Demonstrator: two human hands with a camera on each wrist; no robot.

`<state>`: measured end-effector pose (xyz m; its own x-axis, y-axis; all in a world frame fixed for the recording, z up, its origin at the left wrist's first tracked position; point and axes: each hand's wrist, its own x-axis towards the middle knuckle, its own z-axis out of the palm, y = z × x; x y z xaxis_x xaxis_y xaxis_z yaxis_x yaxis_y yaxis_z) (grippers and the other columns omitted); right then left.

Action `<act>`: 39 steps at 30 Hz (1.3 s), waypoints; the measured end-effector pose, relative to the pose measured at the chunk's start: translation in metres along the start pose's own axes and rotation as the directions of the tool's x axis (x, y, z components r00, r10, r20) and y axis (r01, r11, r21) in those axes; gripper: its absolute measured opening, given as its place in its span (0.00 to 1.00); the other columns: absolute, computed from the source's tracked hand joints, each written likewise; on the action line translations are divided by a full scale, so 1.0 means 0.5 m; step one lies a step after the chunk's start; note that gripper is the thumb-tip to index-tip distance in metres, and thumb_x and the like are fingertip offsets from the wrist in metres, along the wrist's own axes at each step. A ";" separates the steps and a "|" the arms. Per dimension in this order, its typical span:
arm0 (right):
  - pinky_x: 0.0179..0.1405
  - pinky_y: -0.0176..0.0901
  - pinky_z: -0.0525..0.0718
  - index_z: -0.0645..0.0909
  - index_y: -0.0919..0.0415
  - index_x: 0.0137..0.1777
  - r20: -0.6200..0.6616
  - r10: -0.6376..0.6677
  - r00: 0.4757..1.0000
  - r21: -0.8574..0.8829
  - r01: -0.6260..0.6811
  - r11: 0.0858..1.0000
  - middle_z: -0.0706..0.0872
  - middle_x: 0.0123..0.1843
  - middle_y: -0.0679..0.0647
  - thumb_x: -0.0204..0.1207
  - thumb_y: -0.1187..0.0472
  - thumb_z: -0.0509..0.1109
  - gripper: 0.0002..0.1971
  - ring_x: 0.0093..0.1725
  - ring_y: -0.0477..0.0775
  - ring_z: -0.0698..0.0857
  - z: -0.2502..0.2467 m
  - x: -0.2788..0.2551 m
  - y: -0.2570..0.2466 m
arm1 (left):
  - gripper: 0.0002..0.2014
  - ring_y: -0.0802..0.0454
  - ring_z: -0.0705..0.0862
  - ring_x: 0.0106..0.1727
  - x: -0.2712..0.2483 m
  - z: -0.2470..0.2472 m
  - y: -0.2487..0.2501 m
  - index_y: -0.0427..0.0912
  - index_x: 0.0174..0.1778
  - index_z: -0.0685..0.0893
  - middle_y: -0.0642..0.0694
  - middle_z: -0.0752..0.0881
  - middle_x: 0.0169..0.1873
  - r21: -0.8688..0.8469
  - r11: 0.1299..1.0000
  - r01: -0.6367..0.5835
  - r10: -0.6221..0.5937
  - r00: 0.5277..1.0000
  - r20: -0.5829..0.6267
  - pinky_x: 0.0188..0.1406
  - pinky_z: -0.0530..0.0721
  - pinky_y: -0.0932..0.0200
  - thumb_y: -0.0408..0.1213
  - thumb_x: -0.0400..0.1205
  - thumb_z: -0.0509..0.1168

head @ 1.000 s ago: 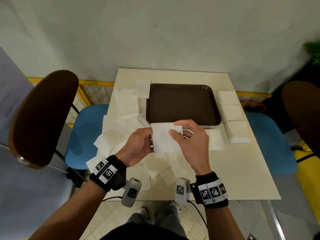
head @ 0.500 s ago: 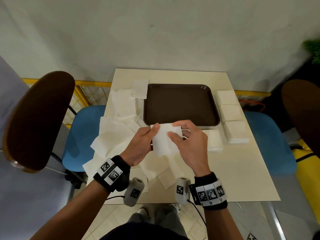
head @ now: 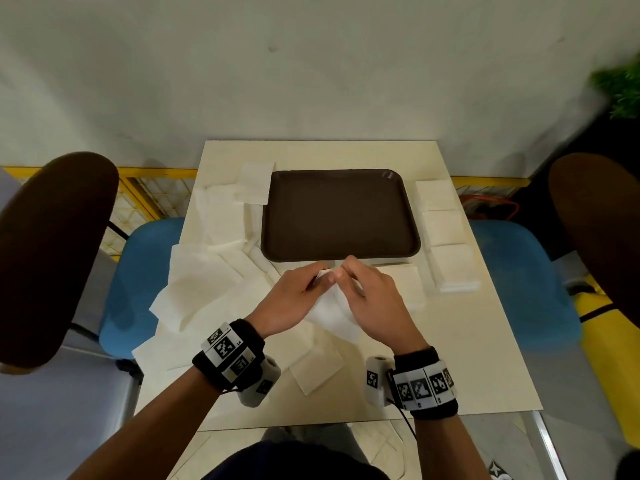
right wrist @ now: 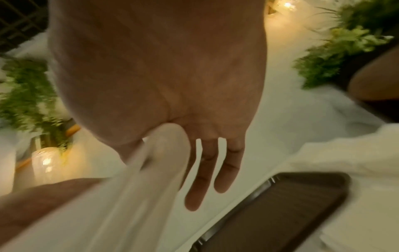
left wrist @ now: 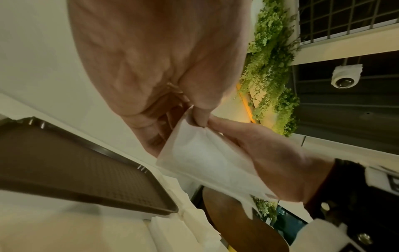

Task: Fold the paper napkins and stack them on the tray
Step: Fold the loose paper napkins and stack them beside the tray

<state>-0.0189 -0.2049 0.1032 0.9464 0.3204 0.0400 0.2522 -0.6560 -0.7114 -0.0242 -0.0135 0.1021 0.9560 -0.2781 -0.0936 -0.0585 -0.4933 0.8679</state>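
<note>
I hold one white paper napkin (head: pixel 330 311) above the table's near middle, just in front of the tray. My left hand (head: pixel 323 277) and right hand (head: pixel 341 271) meet fingertip to fingertip and pinch its top edge. The rest of the sheet hangs bent between my palms. In the left wrist view, the left thumb and fingers pinch the napkin (left wrist: pixel 205 158) at its top corner, with the right hand (left wrist: pixel 259 153) behind it. The blurred right wrist view shows the napkin (right wrist: pixel 140 187) beside my straight outer fingers (right wrist: pixel 205 170). The brown tray (head: pixel 339 216) has nothing on it.
Several folded napkin stacks (head: pixel 443 228) line the table's right side, and one more (head: pixel 401 282) lies by my right hand. Loose unfolded napkins (head: pixel 204 278) cover the left side and hang over the edge. Blue chairs (head: pixel 138 265) stand on both sides, and a wall is behind.
My hands have come together, so the napkin that was held flat and facing me is now bent between them, with its top corners pinched together.
</note>
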 end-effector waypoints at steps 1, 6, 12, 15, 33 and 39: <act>0.42 0.42 0.80 0.71 0.45 0.50 0.019 0.010 1.000 0.061 -0.011 0.998 0.80 0.40 0.42 0.96 0.46 0.57 0.11 0.40 0.46 0.80 -0.008 -0.001 0.009 | 0.11 0.62 0.78 0.37 0.008 0.007 0.004 0.70 0.46 0.78 0.64 0.80 0.32 -0.011 1.000 0.005 -0.005 1.000 0.012 0.40 0.74 0.70 0.57 0.94 0.57; 0.37 0.35 0.74 0.75 0.50 0.47 0.072 0.032 0.997 0.179 -0.045 0.983 0.81 0.39 0.47 0.96 0.48 0.61 0.14 0.38 0.44 0.77 -0.050 0.001 0.076 | 0.15 0.62 0.81 0.40 0.052 0.060 0.019 0.63 0.44 0.81 0.63 0.84 0.37 -0.163 0.985 0.049 -0.044 0.999 0.030 0.45 0.77 0.64 0.51 0.96 0.56; 0.38 0.36 0.72 0.75 0.52 0.44 0.054 0.118 0.992 0.220 -0.127 0.967 0.80 0.39 0.44 0.94 0.52 0.65 0.15 0.39 0.43 0.75 -0.114 -0.002 0.166 | 0.20 0.54 0.82 0.42 0.115 0.153 0.014 0.38 0.50 0.80 0.39 0.84 0.43 -0.332 0.937 0.111 -0.159 0.980 -0.119 0.45 0.81 0.56 0.50 0.97 0.54; 0.39 0.33 0.73 0.77 0.53 0.43 -0.008 0.179 0.984 0.222 -0.173 0.960 0.81 0.38 0.44 0.94 0.54 0.67 0.14 0.39 0.43 0.77 -0.138 -0.004 0.219 | 0.20 0.58 0.80 0.40 0.150 0.190 0.013 0.38 0.49 0.81 0.40 0.85 0.43 -0.259 0.958 0.124 -0.164 0.976 -0.140 0.43 0.79 0.60 0.48 0.97 0.54; 0.46 0.54 0.87 0.81 0.53 0.49 -0.264 0.400 0.878 -0.139 -0.445 0.885 0.87 0.44 0.50 0.92 0.55 0.67 0.09 0.44 0.57 0.85 -0.082 0.079 0.401 | 0.12 0.53 0.83 0.35 0.305 0.335 -0.078 0.44 0.42 0.80 0.48 0.85 0.33 -0.001 0.968 0.250 -0.244 0.942 -0.232 0.36 0.77 0.65 0.42 0.88 0.72; 0.52 0.59 0.89 0.81 0.60 0.58 -0.238 0.373 0.897 -0.292 -0.433 0.853 0.87 0.56 0.60 0.91 0.58 0.69 0.05 0.55 0.63 0.85 -0.050 0.083 0.408 | 0.12 0.51 0.80 0.38 0.303 0.341 -0.088 0.46 0.43 0.75 0.49 0.81 0.37 0.098 0.960 0.263 -0.235 0.944 -0.232 0.39 0.78 0.54 0.37 0.87 0.71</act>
<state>0.0769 -0.3426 -0.0228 0.9908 -0.1202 -0.0630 -0.1355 -0.8977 -0.4192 0.0740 -0.1745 -0.0333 0.9829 0.0443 -0.1788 0.1666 -0.6277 0.7604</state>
